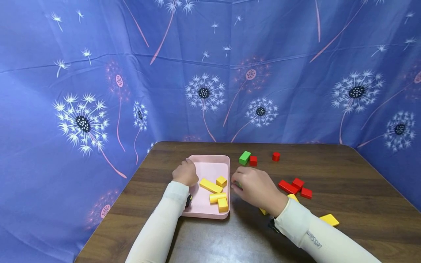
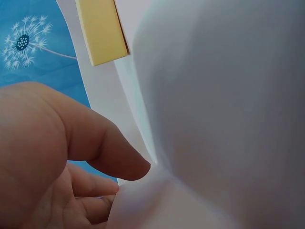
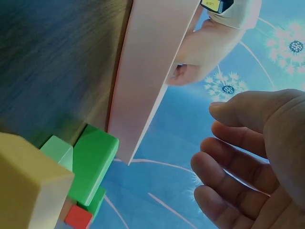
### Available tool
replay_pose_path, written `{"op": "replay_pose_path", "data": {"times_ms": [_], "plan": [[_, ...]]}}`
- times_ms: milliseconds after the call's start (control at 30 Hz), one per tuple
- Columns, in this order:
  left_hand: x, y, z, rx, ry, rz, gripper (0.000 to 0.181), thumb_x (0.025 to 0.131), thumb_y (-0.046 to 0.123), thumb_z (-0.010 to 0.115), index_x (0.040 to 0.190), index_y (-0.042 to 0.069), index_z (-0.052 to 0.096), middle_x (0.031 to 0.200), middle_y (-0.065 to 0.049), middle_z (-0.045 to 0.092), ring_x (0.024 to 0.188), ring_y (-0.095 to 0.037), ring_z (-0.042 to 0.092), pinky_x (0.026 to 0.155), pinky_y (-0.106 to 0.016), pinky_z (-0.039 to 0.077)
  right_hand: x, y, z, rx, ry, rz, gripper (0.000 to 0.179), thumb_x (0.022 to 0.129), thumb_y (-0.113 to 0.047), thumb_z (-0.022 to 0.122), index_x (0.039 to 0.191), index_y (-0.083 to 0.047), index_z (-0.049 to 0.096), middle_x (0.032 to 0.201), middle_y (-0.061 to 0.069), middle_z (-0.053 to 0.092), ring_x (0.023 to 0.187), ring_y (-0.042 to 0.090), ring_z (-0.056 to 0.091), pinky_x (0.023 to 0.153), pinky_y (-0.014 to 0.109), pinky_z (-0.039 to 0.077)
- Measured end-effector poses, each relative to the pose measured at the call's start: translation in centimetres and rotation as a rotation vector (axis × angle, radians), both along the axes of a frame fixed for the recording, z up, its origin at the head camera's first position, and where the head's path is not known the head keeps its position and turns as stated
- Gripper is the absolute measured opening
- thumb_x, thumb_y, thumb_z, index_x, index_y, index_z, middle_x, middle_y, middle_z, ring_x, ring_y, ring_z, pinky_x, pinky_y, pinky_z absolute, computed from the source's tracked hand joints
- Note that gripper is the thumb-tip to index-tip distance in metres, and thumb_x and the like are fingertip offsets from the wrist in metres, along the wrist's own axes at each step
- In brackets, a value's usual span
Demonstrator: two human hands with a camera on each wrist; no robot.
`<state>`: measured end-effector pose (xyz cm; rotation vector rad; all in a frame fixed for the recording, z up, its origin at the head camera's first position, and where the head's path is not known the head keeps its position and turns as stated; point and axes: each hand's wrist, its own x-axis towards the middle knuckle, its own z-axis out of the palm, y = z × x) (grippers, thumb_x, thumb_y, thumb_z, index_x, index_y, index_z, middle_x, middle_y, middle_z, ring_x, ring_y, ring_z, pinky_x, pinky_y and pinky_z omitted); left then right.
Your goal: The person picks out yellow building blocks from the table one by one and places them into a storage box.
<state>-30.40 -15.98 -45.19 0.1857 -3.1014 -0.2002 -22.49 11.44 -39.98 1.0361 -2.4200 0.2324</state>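
Note:
A pink tray (image 1: 212, 170) lies on the table with several yellow blocks inside, among them a long bar (image 1: 211, 186) and a cube (image 1: 221, 181). My left hand (image 1: 185, 173) grips its left rim, thumb (image 2: 126, 160) on the inner side and fingers outside the wall. Just beyond the tray's right wall hovers my right hand (image 1: 254, 186), its fingers loosely bent and apart from the thumb, with nothing between them in the right wrist view. Green blocks (image 3: 94, 162) and a yellow block (image 3: 33, 179) stand beside the tray near that hand.
Farther back on the table are a green block (image 1: 245, 157), a red cube (image 1: 253, 160) and a red cylinder (image 1: 276, 156). Red blocks (image 1: 288, 187) cluster at the right, with a yellow block (image 1: 329, 220) nearer the front. A blue dandelion-print cloth (image 1: 210, 73) hangs behind the table.

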Motion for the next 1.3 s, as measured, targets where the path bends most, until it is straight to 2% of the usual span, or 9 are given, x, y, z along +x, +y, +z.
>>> {"op": "replay_pose_path", "data": {"times_ms": [200, 433, 767, 1133, 1300], "plan": [[0.0, 0.0, -0.1, 0.004, 0.0, 0.0, 0.084, 0.09, 0.03, 0.07, 0.156, -0.008, 0.033, 0.139, -0.026, 0.057, 0.115, -0.04, 0.066, 0.088, -0.058, 0.058, 0.6, 0.9, 0.2, -0.015, -0.009, -0.038, 0.014, 0.08, -0.027, 0.087, 0.089, -0.025, 0.078, 0.087, -0.01, 0.069, 0.071, 0.004, 0.062, 0.06, 0.023, 0.055], [0.0, 0.0, 0.0, 0.004, -0.006, 0.005, 0.086, 0.09, 0.03, 0.071, 0.157, -0.007, 0.033, 0.139, -0.025, 0.057, 0.114, -0.04, 0.066, 0.089, -0.058, 0.058, 0.8, 2.0, -0.2, -0.01, 0.004, -0.064, 0.013, 0.08, -0.026, 0.085, 0.09, -0.022, 0.077, 0.086, -0.009, 0.068, 0.071, 0.006, 0.061, 0.059, 0.025, 0.054], [0.1, 0.1, 0.1, 0.004, -0.017, 0.011, 0.087, 0.09, 0.03, 0.072, 0.157, -0.007, 0.032, 0.142, -0.025, 0.056, 0.116, -0.039, 0.066, 0.09, -0.058, 0.058, 1.7, 3.9, -0.4, -0.028, -0.005, -0.107, 0.014, 0.077, -0.013, 0.083, 0.087, -0.02, 0.076, 0.086, -0.008, 0.066, 0.074, 0.01, 0.06, 0.058, 0.027, 0.052], [0.1, 0.1, -0.1, 0.006, -0.023, 0.012, 0.088, 0.09, 0.031, 0.071, 0.158, -0.007, 0.03, 0.15, -0.026, 0.051, 0.121, -0.04, 0.064, 0.093, -0.059, 0.056, 2.5, 5.7, -0.9, -0.041, -0.012, -0.132, 0.013, 0.079, -0.011, 0.08, 0.083, -0.021, 0.074, 0.084, -0.009, 0.064, 0.07, 0.008, 0.053, 0.055, 0.023, 0.044], [0.1, 0.2, 0.0, 0.0, -0.016, 0.011, 0.087, 0.09, 0.031, 0.07, 0.158, -0.007, 0.03, 0.147, -0.025, 0.053, 0.12, -0.04, 0.064, 0.093, -0.059, 0.056, 2.7, 6.4, -1.0, -0.043, -0.022, -0.141, 0.014, 0.079, -0.01, 0.081, 0.085, -0.021, 0.075, 0.084, -0.01, 0.063, 0.07, 0.009, 0.052, 0.055, 0.023, 0.043]]}}
